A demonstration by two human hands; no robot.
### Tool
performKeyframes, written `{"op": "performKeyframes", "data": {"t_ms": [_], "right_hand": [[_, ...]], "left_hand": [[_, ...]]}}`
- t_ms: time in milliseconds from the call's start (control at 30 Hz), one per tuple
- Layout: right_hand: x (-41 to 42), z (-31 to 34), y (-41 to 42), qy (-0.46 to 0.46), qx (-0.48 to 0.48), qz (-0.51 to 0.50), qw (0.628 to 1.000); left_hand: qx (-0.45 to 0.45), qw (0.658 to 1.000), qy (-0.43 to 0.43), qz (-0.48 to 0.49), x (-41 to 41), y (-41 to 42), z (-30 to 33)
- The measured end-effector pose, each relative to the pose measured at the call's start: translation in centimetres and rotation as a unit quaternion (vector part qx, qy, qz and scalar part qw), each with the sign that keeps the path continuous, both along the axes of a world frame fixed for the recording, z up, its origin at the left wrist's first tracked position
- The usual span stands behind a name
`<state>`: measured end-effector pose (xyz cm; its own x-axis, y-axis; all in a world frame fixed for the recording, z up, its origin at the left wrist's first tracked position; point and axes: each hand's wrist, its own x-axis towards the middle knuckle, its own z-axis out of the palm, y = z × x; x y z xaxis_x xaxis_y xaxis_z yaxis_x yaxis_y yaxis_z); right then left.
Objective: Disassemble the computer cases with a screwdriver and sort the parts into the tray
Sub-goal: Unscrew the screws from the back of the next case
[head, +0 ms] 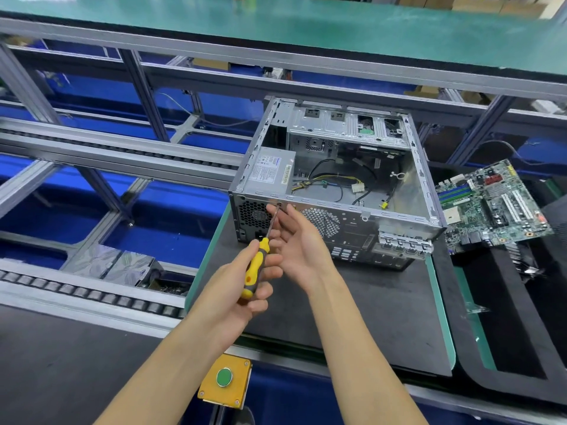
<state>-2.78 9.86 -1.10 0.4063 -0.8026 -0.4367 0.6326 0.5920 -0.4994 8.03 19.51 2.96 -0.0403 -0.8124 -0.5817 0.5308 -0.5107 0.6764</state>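
Grey steel computer case (337, 185) — side off, cables bare — left fingers (260, 283) wrapped round yellow screwdriver (256, 271), right fingers (282, 228) loose.

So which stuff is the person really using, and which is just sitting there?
Using:
left hand gripping the screwdriver
right hand steadying its shaft
computer case
circuit board, already out

Just sitting there:
yellow box with green button
roller track

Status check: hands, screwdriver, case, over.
Left hand grips screwdriver, tip on a rear screw of the case. Right hand steadies the shaft. Nothing in the way.
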Motion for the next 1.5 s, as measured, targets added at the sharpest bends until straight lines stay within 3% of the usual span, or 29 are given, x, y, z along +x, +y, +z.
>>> {"op": "performKeyframes", "data": {"t_ms": [167, 500, 633, 700, 733, 767, 833, 867, 900, 967, 1033, 1100, 1200, 1233, 1267, 1333, 1367, 1433, 1500], "right_hand": [[0.1, -0.2, -0.4, -0.038, 0.034, -0.019, 0.999], [0.7, -0.6, -0.8, -0.067, 0.046, -0.041, 0.996], [0.7, -0.8, -0.6, -0.014, 0.01, -0.062, 0.998], [-0.1, -1.9, -0.1, 0.101, -0.044, -0.073, 0.991], [-0.8, -2.7, 0.4, 0.222, -0.098, -0.073, 0.967], [-1.5, -3.7, 1.2, 0.376, -0.159, -0.057, 0.911], [-2.7, -6.3, 3.2, 0.649, -0.253, 0.008, 0.717], [-3.1, -7.3, 4.3, 0.723, -0.279, 0.041, 0.631], [-3.3, -8.0, 5.1, 0.758, -0.301, 0.053, 0.576], [-3.2, -8.9, 5.7, 0.778, -0.331, 0.051, 0.532], [-3.1, -8.9, 5.6, 0.788, -0.332, 0.058, 0.515], [-3.2, -8.6, 5.6, 0.781, -0.327, 0.068, 0.527], [-3.4, -7.7, 5.5, 0.731, -0.303, 0.013, 0.611], [-3.0, -7.1, 5.4, 0.691, -0.286, -0.024, 0.664], [-2.4, -6.4, 5.0, 0.616, -0.255, -0.053, 0.743], [-0.5, -4.1, 4.1, 0.363, -0.157, -0.061, 0.916], [0.6, -2.8, 3.7, 0.247, -0.115, -0.046, 0.961], [2.6, -0.9, 2.9, 0.162, -0.107, -0.018, 0.981], [4.2, 0.2, 2.3, 0.177, -0.14, -0.001, 0.974]], "left_hand": [[0.014, 0.995, 0.091, -0.033, 0.6, -0.3, 0.3], [-0.019, 0.998, 0.041, -0.042, 1.9, 0.7, -0.3], [-0.02, 0.999, 0.018, -0.041, 2.4, 1.2, -0.8], [-0.016, 0.999, -0.015, -0.045, 2.5, 1.5, -1.4], [-0.011, 0.998, -0.042, -0.048, 2.6, 1.6, -1.8], [-0.004, 0.996, -0.071, -0.051, 2.6, 1.6, -2.3], [0.016, 0.991, -0.117, -0.056, 2.6, 1.6, -3.3], [0.026, 0.99, -0.126, -0.056, 2.5, 1.6, -3.8], [0.035, 0.99, -0.125, -0.055, 2.5, 1.5, -4.2], [0.046, 0.991, -0.115, -0.05, 2.5, 1.3, -4.9], [0.049, 0.991, -0.112, -0.048, 2.6, 1.2, -5.2], [0.044, 0.992, -0.112, -0.049, 2.7, 1.1, -5.2], [0.027, 0.993, -0.108, -0.044, 2.9, 1.1, -4.7], [0.018, 0.993, -0.109, -0.039, 3.0, 1.1, -4.4], [0.007, 0.993, -0.113, -0.031, 3.1, 1.0, -4.2], [-0.015, 0.992, -0.125, -0.009, 3.2, 1.1, -3.7], [-0.026, 0.991, -0.132, 0.003, 3.3, 1.1, -3.4], [-0.048, 0.987, -0.149, 0.029, 3.4, 1.2, -3.0], [-0.069, 0.981, -0.171, 0.056, 3.8, 1.2, -2.5]]}}
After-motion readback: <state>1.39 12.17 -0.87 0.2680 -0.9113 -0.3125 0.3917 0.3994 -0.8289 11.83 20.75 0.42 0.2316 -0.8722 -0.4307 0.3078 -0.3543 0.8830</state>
